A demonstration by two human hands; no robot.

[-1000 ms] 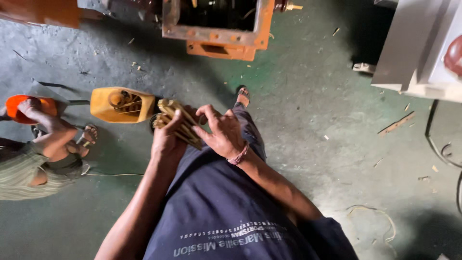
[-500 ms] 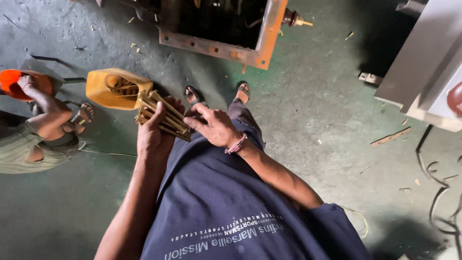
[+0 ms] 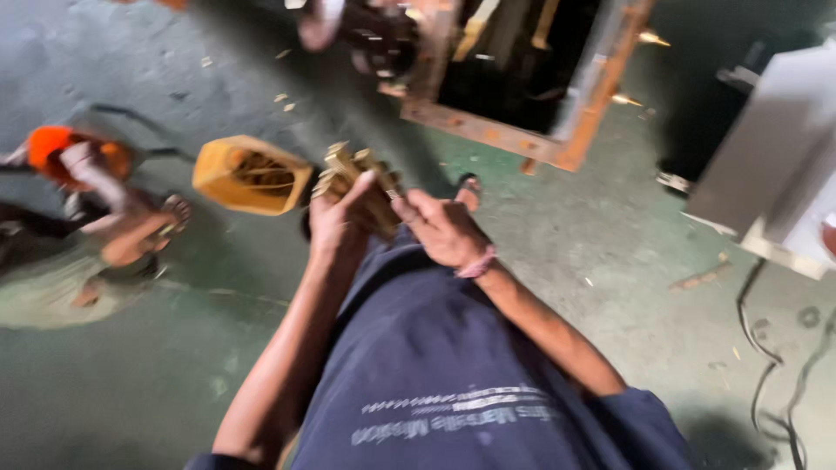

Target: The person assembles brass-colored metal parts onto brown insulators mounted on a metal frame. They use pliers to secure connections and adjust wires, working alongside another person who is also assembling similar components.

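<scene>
Crouching co-worker (image 3: 96, 235) at left floor edge, yellow bucket (image 3: 251, 177) beside, then left hand (image 3: 341, 222) clenched around a bundle of wooden strips (image 3: 355, 174), likely light, stiff, best gripped mid-length, right hand (image 3: 442, 228) pinching it; rusty frame (image 3: 531, 144), nearer than half-second earlier.

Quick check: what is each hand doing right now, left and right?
Left hand: closed around the bundle of yellowish strips.
Right hand: fingers curled on the same bundle, steadying it; the frame is blurred.
</scene>
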